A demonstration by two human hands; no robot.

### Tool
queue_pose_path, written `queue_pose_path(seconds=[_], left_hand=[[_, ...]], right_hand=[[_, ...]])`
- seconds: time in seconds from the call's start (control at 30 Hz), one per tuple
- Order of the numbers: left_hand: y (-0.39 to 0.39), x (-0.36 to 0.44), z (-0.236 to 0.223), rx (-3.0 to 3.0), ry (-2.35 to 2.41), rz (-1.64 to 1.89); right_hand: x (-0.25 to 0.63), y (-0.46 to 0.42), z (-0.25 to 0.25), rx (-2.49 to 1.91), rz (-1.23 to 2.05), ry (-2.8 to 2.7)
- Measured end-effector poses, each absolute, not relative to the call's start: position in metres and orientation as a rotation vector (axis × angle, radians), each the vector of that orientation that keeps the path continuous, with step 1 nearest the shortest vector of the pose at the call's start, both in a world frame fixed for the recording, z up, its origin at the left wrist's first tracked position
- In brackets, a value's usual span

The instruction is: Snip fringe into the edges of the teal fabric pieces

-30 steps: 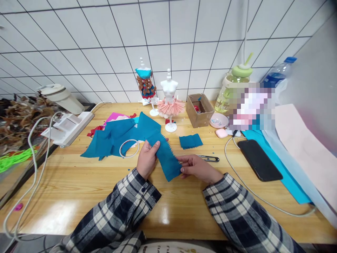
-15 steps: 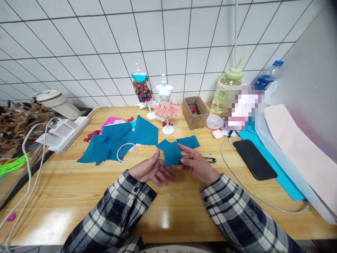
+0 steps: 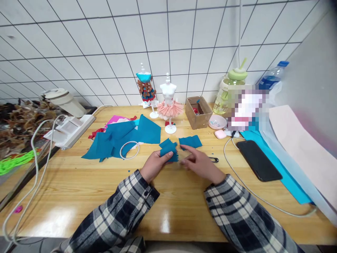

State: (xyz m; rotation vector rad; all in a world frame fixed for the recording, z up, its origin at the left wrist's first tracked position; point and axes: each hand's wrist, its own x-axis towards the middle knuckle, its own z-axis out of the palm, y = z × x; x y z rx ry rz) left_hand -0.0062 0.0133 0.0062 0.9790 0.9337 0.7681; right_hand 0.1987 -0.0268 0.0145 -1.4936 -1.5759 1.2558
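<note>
My left hand (image 3: 154, 166) is closed on a small teal fabric piece (image 3: 168, 148) with zigzag edges, held just above the wooden table (image 3: 79, 189). My right hand (image 3: 201, 164) hovers beside it with the index finger stretched out and the other fingers loosely apart, holding nothing. Its fingertip is close to a second small teal fabric piece (image 3: 190, 141) lying flat on the table. Small black snips (image 3: 213, 160) lie just right of my right hand. Both arms wear plaid sleeves.
A pile of teal fabric (image 3: 123, 135) with a white ring (image 3: 129, 150) lies to the left. Behind stand two mini dress forms (image 3: 169, 102), a cardboard box (image 3: 198, 112), a pink dish (image 3: 218, 122) and a green-lidded jar (image 3: 231, 88). A black phone (image 3: 258, 160) and cable lie right.
The long teal strip held by both hands has been folded into a small piece. It passed from my right hand into my left; my right hand let go and now points.
</note>
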Motion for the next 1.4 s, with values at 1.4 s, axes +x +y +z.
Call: queue_pose_path(seconds=[1.4], left_hand=[[0.014, -0.006, 0.009, 1.478, 0.982, 0.632]], right_hand=[[0.197, -0.049, 0.014, -1.653, 1.047, -1.984]])
